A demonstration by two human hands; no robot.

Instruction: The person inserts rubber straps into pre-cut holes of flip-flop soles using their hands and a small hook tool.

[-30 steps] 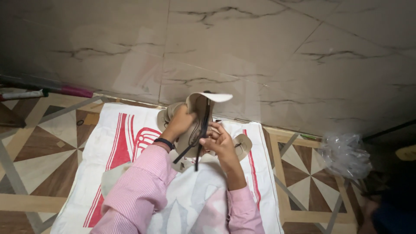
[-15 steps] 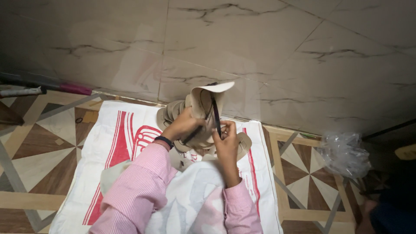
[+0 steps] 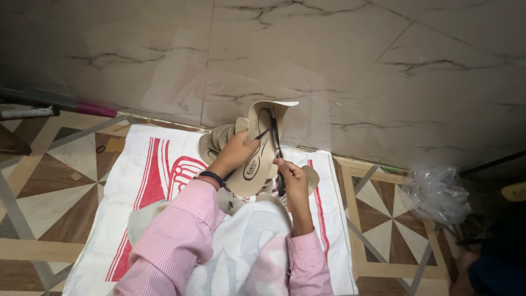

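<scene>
My left hand (image 3: 236, 152) grips a beige flip-flop sole (image 3: 262, 147) by its left edge and holds it up, toe end toward the wall. A thin black strap (image 3: 275, 143) runs down the sole's right side. My right hand (image 3: 289, 174) pinches the lower end of that strap just below the sole's heel. Behind the held sole, several more beige soles (image 3: 219, 138) lie stacked on a white sack with red stripes (image 3: 153, 175). Both sleeves are pink striped, and a dark band circles my left wrist.
A marble wall (image 3: 329, 66) rises right behind the sack. A crumpled clear plastic bag (image 3: 435, 192) lies on the patterned floor at right. A dark rod with a pink section (image 3: 82, 107) lies along the wall's base at left. Another person's dark clothing shows at bottom right.
The sole has turned from edge-on to showing its printed upper face, held higher. My right hand slid down the black strap to its lower end.
</scene>
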